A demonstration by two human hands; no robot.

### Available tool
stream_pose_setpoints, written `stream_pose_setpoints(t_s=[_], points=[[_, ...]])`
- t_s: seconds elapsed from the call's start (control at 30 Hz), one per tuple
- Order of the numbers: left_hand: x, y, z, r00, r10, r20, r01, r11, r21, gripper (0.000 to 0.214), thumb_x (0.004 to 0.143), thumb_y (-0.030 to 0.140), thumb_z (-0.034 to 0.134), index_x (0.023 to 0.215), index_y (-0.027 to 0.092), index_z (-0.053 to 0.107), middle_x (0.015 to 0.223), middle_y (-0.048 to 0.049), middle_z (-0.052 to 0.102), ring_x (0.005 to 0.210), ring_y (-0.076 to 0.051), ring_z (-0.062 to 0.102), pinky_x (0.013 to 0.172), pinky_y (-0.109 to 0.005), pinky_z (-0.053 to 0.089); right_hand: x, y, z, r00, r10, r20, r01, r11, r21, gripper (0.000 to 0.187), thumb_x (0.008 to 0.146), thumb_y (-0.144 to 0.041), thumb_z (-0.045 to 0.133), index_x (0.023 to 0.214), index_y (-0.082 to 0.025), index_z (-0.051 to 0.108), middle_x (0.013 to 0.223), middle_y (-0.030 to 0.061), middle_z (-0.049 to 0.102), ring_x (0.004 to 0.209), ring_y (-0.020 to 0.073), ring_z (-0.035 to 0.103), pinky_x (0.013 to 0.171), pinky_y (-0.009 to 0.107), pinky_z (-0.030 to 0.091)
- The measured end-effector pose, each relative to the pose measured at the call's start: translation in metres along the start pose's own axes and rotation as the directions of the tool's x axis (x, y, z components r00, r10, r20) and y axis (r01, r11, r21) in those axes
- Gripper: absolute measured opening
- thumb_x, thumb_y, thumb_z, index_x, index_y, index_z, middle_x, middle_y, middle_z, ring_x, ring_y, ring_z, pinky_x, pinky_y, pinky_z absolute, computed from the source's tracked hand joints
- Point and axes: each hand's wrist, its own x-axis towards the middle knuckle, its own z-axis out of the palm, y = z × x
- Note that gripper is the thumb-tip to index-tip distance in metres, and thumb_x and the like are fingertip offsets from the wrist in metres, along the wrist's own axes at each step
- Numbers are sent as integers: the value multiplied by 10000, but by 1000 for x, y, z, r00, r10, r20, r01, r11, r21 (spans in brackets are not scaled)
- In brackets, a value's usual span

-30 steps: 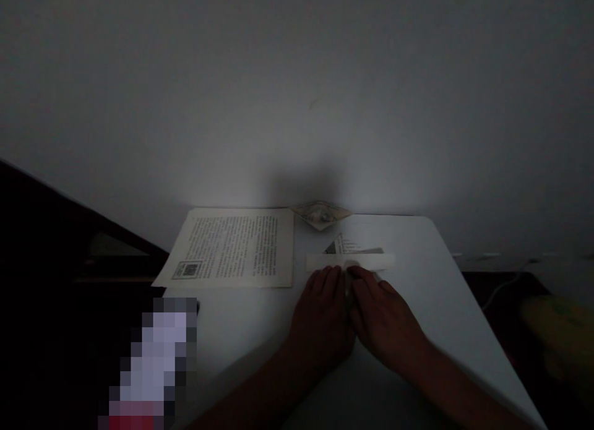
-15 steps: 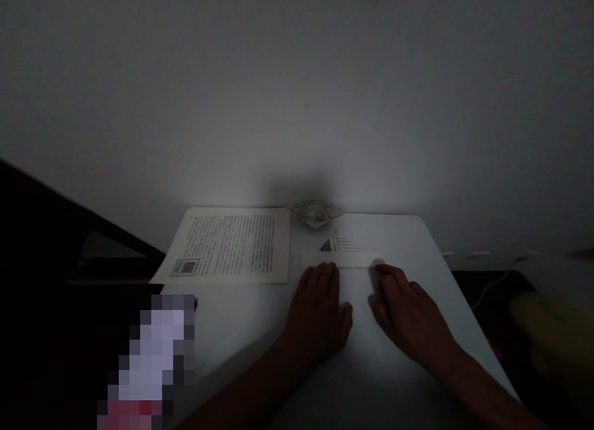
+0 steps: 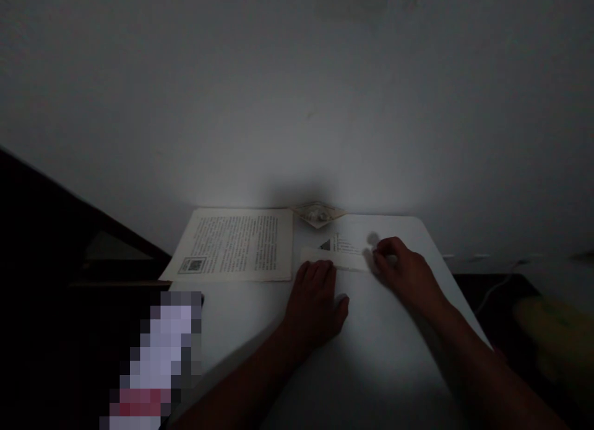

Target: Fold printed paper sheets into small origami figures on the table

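Observation:
A partly folded sheet of paper (image 3: 350, 262) lies on the white table, with a pale strip along its near side and a printed, dark-cornered part beyond it. My left hand (image 3: 315, 303) lies flat across the strip's left portion, fingertips on the paper and thumb out to the side. At the paper's right end, my right hand (image 3: 401, 266) is closed, thumb and forefinger pinched at its edge. The exact grip is hard to see in the dim light.
A printed sheet (image 3: 241, 244) with a square code lies at the left of the white table (image 3: 366, 368). By the wall stands a folded paper shape (image 3: 317, 215) with small contents. A pixelated patch covers the table's left edge; a cable (image 3: 494, 291) hangs at right.
My right hand has lifted slightly and moved away from me, its extended finger now drawn into a pinch. The paper strip sits at more of a slant. My left hand has stayed nearly put.

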Motion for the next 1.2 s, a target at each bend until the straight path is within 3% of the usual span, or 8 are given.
stream_pose_setpoints(t_s=[0.13, 0.23, 0.57, 0.9, 1.03, 1.2], points=[[0, -2, -2, 1000, 0, -25, -1, 999, -40, 391, 802, 300, 549, 1142, 109, 548, 1205, -140, 551, 1144, -283, 472, 1055, -491, 329, 5, 2, 13, 1000, -2, -31, 6, 991, 133, 215, 807, -428, 548, 858, -219, 547, 782, 26, 674, 727, 206, 644, 660, 323, 469], [0, -2, -1, 999, 7, -31, -9, 998, -63, 379, 794, 289, 557, 1131, 116, 557, 1193, -134, 555, 1135, -280, 476, 1050, -484, 337, 1, 3, 20, 997, -49, -58, 58, 985, 162, 234, 794, -444, 576, 866, -222, 566, 849, 34, 683, 786, 210, 641, 702, 341, 481], [1, 1, -6, 993, 115, 7, -111, 975, -190, 393, 772, 266, 571, 1147, 150, 554, 1198, -110, 572, 1134, -247, 488, 1026, -440, 366, -3, -2, 22, 974, -227, -27, 228, 971, 68, 429, 827, -378, 568, 1209, -191, 516, 1140, 102, 632, 1070, 261, 567, 941, 470, 410], [2, -1, -7, 983, 175, 49, -160, 961, -228, 397, 780, 274, 584, 1165, 181, 549, 1200, -95, 590, 1144, -239, 498, 991, -436, 390, -1, -6, 25, 958, -285, -10, 285, 958, 12, 445, 865, -365, 509, 1274, -195, 469, 1166, 121, 615, 1135, 282, 524, 960, 495, 375], [2, 0, -8, 984, 166, 72, -146, 964, -220, 376, 794, 249, 568, 1161, 173, 549, 1214, -84, 585, 1149, -235, 486, 1006, -422, 378, 2, -6, 26, 973, -230, -21, 231, 966, 119, 386, 845, -356, 538, 1197, -200, 513, 1163, 110, 615, 1112, 269, 540, 958, 475, 391], [2, 0, -7, 982, 175, 67, -157, 964, -216, 328, 808, 221, 544, 1131, 165, 564, 1205, -84, 585, 1136, -239, 489, 999, -412, 379, 2, -10, 23, 990, -74, -119, 112, 930, 351, 285, 820, -331, 586, 1081, -220, 557, 1002, 56, 650, 910, 199, 617, 823, 351, 487]])
